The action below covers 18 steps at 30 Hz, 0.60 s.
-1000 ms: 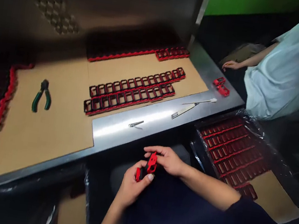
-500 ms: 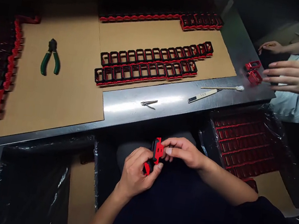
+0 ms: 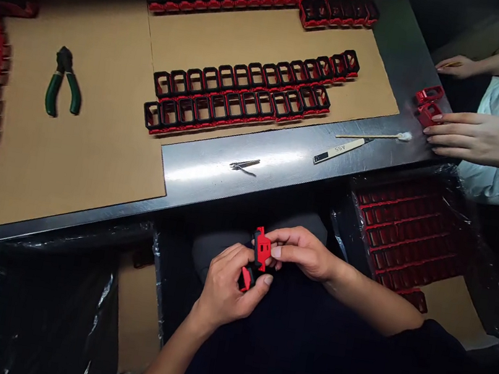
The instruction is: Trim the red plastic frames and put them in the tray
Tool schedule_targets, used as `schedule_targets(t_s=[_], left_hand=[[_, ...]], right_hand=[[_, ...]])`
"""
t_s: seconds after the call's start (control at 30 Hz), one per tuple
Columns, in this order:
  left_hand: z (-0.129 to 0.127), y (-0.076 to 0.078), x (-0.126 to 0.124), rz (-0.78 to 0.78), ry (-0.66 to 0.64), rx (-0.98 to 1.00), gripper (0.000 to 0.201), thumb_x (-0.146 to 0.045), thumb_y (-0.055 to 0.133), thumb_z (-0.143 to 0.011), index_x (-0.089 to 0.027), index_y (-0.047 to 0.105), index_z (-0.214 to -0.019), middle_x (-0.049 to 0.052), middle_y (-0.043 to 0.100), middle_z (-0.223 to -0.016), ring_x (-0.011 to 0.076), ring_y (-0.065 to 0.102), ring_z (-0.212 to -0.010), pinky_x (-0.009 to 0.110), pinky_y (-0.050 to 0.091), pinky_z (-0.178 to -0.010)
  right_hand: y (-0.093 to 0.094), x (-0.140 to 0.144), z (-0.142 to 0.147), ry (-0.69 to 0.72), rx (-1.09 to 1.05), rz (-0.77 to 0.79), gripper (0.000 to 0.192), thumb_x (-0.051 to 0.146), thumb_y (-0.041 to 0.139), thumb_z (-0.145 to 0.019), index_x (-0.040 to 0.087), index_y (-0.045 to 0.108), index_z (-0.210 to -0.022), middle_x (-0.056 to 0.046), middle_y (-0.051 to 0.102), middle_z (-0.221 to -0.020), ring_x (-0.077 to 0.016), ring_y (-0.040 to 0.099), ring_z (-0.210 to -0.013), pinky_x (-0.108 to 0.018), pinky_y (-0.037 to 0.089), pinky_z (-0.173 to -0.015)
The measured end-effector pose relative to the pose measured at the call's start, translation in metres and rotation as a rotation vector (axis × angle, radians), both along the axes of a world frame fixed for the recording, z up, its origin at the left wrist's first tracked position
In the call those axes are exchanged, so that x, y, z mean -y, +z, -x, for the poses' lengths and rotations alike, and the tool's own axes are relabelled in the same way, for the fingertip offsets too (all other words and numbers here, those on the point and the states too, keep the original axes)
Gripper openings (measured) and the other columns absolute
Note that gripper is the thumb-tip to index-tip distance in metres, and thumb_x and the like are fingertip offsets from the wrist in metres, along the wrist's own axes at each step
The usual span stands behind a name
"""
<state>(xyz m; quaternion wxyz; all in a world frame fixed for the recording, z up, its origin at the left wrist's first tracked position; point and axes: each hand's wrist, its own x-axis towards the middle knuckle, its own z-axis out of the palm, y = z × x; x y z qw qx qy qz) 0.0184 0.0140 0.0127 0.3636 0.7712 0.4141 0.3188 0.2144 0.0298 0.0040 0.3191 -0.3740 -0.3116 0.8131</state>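
Below the table's front edge, over my lap, both hands hold a small red and black plastic frame part (image 3: 258, 256). My left hand (image 3: 227, 287) grips its lower end with thumb and fingers. My right hand (image 3: 303, 251) pinches its upper end from the right. Two long rows of the same red and black frames (image 3: 244, 95) lie on the brown cardboard sheet (image 3: 96, 145) on the table beyond my hands.
Green-handled pliers (image 3: 62, 83) lie on the cardboard at left. Tweezers (image 3: 244, 164), a small knife (image 3: 340, 150) and a cotton swab (image 3: 379, 136) rest on the steel table (image 3: 281, 160). A bagged tray of frames (image 3: 406, 235) sits at right. Another person's hand (image 3: 468, 135) touches two frames (image 3: 428, 104).
My view has tilted down and shifted. My hands have turned the frame part more upright. The other person's hand has come onto the table's right corner by the two loose frames.
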Motion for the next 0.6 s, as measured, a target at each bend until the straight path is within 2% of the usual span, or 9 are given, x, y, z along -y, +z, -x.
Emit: schedule_targets(t_s=[0.13,0.2,0.27,0.37,0.47,0.53,0.6], left_hand=[[0.000,-0.001,0.001,-0.003,-0.007,-0.008,0.013,-0.032,0.062,-0.087,-0.019,0.059,-0.085,-0.001,0.057,-0.065,0.0143,0.052,-0.058,0.028,0.043,-0.058],[0.003,-0.003,0.002,0.035,-0.001,0.016,0.011,-0.030,0.063,-0.086,-0.020,0.060,-0.088,-0.002,0.059,-0.067,0.0139,0.054,-0.059,0.028,0.044,-0.059],[0.007,-0.008,0.004,0.144,0.063,0.086,0.015,-0.030,0.065,-0.086,-0.021,0.061,-0.098,-0.001,0.064,-0.074,0.0135,0.059,-0.062,0.027,0.048,-0.062],[0.013,-0.017,0.005,0.439,0.290,0.315,0.022,-0.035,0.065,-0.090,-0.023,0.059,-0.106,-0.002,0.067,-0.081,0.0125,0.064,-0.066,0.026,0.053,-0.066],[0.013,-0.024,0.003,0.812,0.447,0.575,0.027,-0.045,0.065,-0.088,-0.022,0.057,-0.100,-0.003,0.062,-0.077,0.0114,0.063,-0.064,0.026,0.055,-0.064],[0.010,-0.025,0.001,0.990,0.435,0.651,0.032,-0.046,0.070,-0.084,-0.021,0.057,-0.100,-0.003,0.061,-0.079,0.0103,0.060,-0.063,0.025,0.055,-0.061],[0.007,-0.024,0.002,1.051,0.371,0.653,0.037,-0.046,0.072,-0.082,-0.020,0.058,-0.105,-0.001,0.061,-0.079,0.0099,0.057,-0.061,0.024,0.052,-0.057]], right_hand=[[0.000,-0.001,0.002,0.004,0.035,-0.003,0.034,0.038,0.082,-0.077,0.013,0.075,-0.099,-0.001,0.068,-0.077,-0.0098,0.059,-0.067,-0.021,0.048,-0.063],[-0.001,-0.002,0.002,-0.011,0.057,0.006,0.034,0.041,0.084,-0.077,0.013,0.075,-0.093,0.000,0.066,-0.074,-0.0094,0.057,-0.066,-0.021,0.048,-0.063],[-0.001,-0.002,0.001,-0.034,0.076,0.014,0.035,0.044,0.084,-0.077,0.013,0.075,-0.091,0.000,0.066,-0.073,-0.0094,0.057,-0.064,-0.021,0.048,-0.062],[0.000,-0.001,-0.003,-0.082,0.145,-0.051,0.034,0.044,0.082,-0.079,0.014,0.076,-0.094,-0.001,0.068,-0.075,-0.0108,0.058,-0.065,-0.024,0.049,-0.065],[0.005,0.000,-0.005,-0.074,0.303,-0.280,0.026,0.039,0.076,-0.087,0.015,0.077,-0.095,-0.004,0.072,-0.083,-0.0149,0.065,-0.075,-0.027,0.052,-0.072],[0.006,0.001,-0.005,-0.050,0.409,-0.492,0.019,0.034,0.071,-0.092,0.018,0.079,-0.097,-0.006,0.073,-0.087,-0.0163,0.067,-0.079,-0.027,0.052,-0.074],[0.005,0.002,-0.004,-0.045,0.476,-0.682,0.016,0.029,0.068,-0.094,0.020,0.080,-0.100,-0.006,0.075,-0.090,-0.0172,0.068,-0.081,-0.028,0.054,-0.075]])
